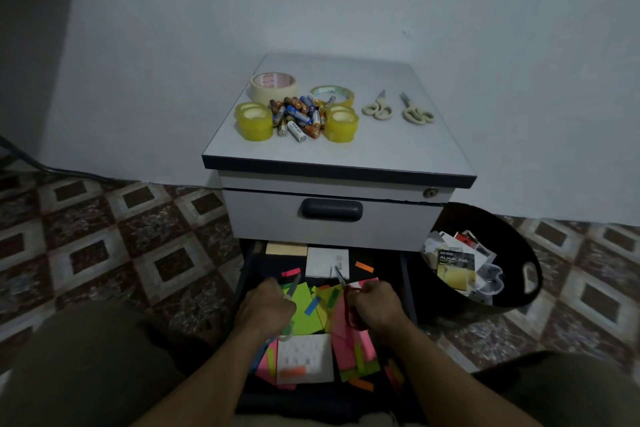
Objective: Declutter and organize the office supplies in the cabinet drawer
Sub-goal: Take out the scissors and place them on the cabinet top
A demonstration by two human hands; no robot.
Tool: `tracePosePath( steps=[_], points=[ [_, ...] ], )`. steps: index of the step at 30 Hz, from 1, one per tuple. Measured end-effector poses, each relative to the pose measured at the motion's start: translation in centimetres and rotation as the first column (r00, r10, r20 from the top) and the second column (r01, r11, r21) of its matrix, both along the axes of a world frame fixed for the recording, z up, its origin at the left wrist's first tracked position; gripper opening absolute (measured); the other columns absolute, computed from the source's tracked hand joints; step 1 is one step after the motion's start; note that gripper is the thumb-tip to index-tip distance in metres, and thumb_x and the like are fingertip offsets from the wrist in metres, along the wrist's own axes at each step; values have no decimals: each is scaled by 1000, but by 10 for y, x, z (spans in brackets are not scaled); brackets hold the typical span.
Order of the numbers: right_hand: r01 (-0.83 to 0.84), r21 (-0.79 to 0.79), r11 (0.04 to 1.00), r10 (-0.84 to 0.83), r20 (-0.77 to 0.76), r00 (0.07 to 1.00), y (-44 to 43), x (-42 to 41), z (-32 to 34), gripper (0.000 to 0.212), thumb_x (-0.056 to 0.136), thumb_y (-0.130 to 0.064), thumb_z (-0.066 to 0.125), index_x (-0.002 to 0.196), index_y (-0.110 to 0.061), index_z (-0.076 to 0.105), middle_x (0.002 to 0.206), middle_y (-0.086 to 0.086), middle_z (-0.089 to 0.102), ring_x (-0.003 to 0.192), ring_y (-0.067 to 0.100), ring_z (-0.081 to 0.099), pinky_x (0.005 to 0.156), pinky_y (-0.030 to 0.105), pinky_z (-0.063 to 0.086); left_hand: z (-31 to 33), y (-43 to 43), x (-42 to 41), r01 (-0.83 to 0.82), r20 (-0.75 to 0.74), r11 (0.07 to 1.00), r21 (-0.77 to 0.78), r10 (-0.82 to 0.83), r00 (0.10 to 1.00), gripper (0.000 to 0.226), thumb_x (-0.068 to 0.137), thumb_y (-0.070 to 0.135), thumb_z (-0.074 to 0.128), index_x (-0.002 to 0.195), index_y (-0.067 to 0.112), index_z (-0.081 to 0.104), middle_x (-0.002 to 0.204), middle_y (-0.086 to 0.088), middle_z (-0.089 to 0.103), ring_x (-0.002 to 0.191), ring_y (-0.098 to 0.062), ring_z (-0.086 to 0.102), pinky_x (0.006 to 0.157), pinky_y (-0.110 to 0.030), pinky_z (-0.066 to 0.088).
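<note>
Head view, looking down into the open lower drawer (pixel 248 274) of a small grey cabinet (pixel 346 156), which holds a loose heap of neon sticky notes (pixel 304 303), two white pads (pixel 327 262) and one tan pad (pixel 286 249). Both hands reach into the drawer, fingers curled. The left hand (pixel 265 308) grips one cream-handled pair of scissors (pixel 294 286), blades pointing away. The right hand (pixel 375 305) grips one red-handled pair (pixel 349 310). On the cabinet top lie two more cream scissors (pixel 377 107), side by side, a pile of batteries (pixel 298 116), one masking tape roll (pixel 273 85), one clear roll (pixel 332 95) and two stacks of yellow tape (pixel 254 121). One black bin (pixel 519 246) of packaging stands on the floor to the right.
</note>
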State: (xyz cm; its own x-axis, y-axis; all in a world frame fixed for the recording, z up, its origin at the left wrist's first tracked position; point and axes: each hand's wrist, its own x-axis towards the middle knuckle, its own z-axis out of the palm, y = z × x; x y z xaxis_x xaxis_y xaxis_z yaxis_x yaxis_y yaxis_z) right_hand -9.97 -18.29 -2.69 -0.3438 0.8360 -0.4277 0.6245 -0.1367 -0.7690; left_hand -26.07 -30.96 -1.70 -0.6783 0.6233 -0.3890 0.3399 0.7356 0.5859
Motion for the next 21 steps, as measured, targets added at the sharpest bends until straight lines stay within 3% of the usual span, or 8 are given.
tracePosePath(
  steps=[4, 7, 11, 15, 18, 21],
  points=[
    [-158, 105, 982, 142, 149, 979, -5, 8, 42, 17, 82, -21, 68, 71, -10, 64, 71, 10, 70, 64, 23, 69, 56, 30, 57, 19, 1, 0, 81, -54, 997, -9, -81, 995, 11, 80, 25, 60, 87, 18, 55, 87, -2, 65, 78, -18, 64, 68, -31, 55],
    [-285, 158, 945, 238, 262, 935, -6, 11, 65, 12, 81, -21, 69, 79, -10, 63, 77, 6, 67, 63, 14, 63, 45, 19, 45, 38, 4, 1, 157, -84, 987, -37, -159, 984, 14, 81, 28, 62, 90, 17, 56, 89, -2, 64, 78, -18, 64, 65, -30, 54],
    [-390, 227, 893, 315, 305, 899, -11, 15, 97, 27, 79, -19, 71, 99, -10, 56, 81, -2, 57, 73, 15, 60, 49, 19, 45, 63, 5, 3, 263, -130, 962, -76, -271, 954, 20, 82, 29, 64, 94, 13, 62, 87, 0, 63, 80, -15, 62, 61, -25, 46],
    [-441, 223, 869, 370, 298, 880, -14, 19, 123, 25, 78, -13, 73, 97, -8, 58, 84, 7, 67, 63, 17, 61, 53, 33, 54, 95, 0, 1, 340, -174, 937, -84, -350, 920, 26, 85, 29, 65, 99, 7, 65, 90, -4, 66, 87, -20, 66, 58, -24, 40],
    [-473, 242, 847, 397, 303, 866, -14, 26, 144, 24, 84, -17, 74, 97, -18, 53, 88, 4, 66, 60, 11, 62, 46, 20, 50, 124, -5, -1, 369, -249, 924, -104, -383, 889, 22, 87, 30, 67, 99, 12, 63, 96, -5, 67, 90, -21, 65, 65, -27, 46],
    [-495, 316, 809, 394, 331, 857, -13, 33, 166, 25, 84, -22, 74, 97, -21, 53, 90, 1, 65, 72, 13, 65, 57, 26, 58, 154, -8, -3, 370, -304, 925, -87, -379, 874, 18, 86, 30, 70, 94, 18, 60, 92, -2, 65, 84, -18, 62, 65, -29, 45]
  ],
)
